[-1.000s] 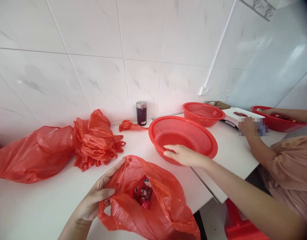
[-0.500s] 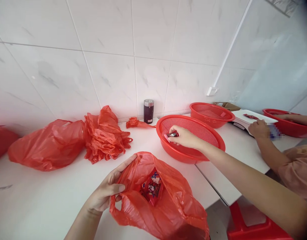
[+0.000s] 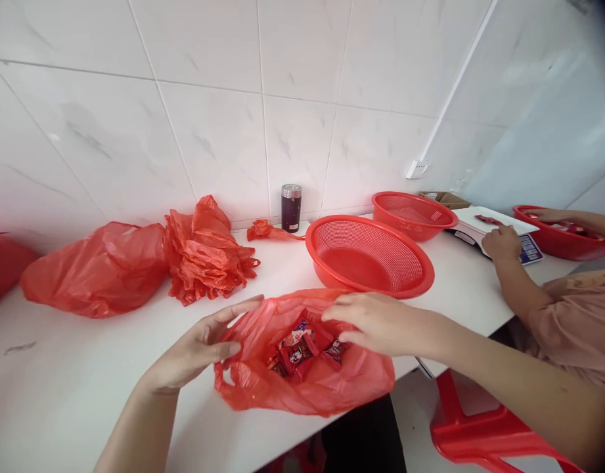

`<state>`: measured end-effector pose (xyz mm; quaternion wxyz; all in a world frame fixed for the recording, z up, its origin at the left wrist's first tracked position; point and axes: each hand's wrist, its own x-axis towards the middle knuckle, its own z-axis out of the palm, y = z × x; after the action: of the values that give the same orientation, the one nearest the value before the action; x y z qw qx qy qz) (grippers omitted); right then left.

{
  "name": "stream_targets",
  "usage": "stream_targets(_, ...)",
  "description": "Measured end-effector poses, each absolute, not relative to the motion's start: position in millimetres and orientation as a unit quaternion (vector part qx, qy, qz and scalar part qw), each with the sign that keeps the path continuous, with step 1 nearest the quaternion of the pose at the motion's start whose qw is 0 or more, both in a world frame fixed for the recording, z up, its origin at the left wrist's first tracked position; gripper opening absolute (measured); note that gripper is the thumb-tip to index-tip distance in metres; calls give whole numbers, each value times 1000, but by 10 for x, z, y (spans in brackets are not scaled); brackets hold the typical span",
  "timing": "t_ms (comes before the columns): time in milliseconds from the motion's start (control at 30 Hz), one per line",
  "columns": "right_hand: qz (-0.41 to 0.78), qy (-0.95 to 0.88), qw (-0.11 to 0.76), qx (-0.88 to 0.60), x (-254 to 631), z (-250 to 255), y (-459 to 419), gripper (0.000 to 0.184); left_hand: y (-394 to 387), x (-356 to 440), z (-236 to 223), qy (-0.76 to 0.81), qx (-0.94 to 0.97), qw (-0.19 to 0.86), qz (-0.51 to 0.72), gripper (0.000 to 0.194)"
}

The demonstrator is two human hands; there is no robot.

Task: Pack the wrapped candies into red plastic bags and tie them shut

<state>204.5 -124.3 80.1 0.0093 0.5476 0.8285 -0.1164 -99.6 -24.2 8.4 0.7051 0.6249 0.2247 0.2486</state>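
A red plastic bag (image 3: 263, 387) lies at the table's front edge with its mouth spread. Several small wrapped candies (image 3: 298, 351) show inside it. My left hand (image 3: 198, 348) holds the bag's left rim, thumb toward me and fingers along the far side. Over the right part of the mouth, my right hand (image 3: 371, 322) has its fingers and thumb apart; one candy lies in the bag just below the thumb. Behind the bag stands a large red perforated basket (image 3: 316, 263), with nothing visible in it.
Loose red bags (image 3: 203, 256) and a filled red bag (image 3: 95, 269) lie to the left. A dark tumbler (image 3: 291, 210) stands by the wall. A second basket (image 3: 405, 226) is behind. At right, a co-worker's hand (image 3: 502, 244) touches a scale (image 3: 519, 223). A red stool (image 3: 470, 427) stands below.
My right hand has come from the basket to the bag and let go of the wrapped candy it held. More candies show in the bag. My left hand stays at the rim.
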Motion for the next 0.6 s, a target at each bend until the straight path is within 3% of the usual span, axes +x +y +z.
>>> stream_targets(133, -41, 813, -37, 580, 2226, 892, -1568, 18, -480, -1085, 149, 398, 641, 598, 269, 64)
stream_targets(300, -71, 740, -54, 667, 2343, 637, -1932, 49, -935, -1082, 79, 454, 634, 571, 258, 42)
stream_targets(400, -141, 717, -90, 677, 2476, 635, -1926, 41, -1033, -1108, 156, 453, 620, 590, 250, 28)
stream_targets(500, -206, 685, -225, 661, 2607, 872, -1732, 33, -947, -1185, 410, 458, 600, 572, 320, 25)
stream_targets(600, -221, 639, -390, 625, 2624, 1191, -1454, 37, -777, -1226, 786, 411, 559, 573, 436, 23)
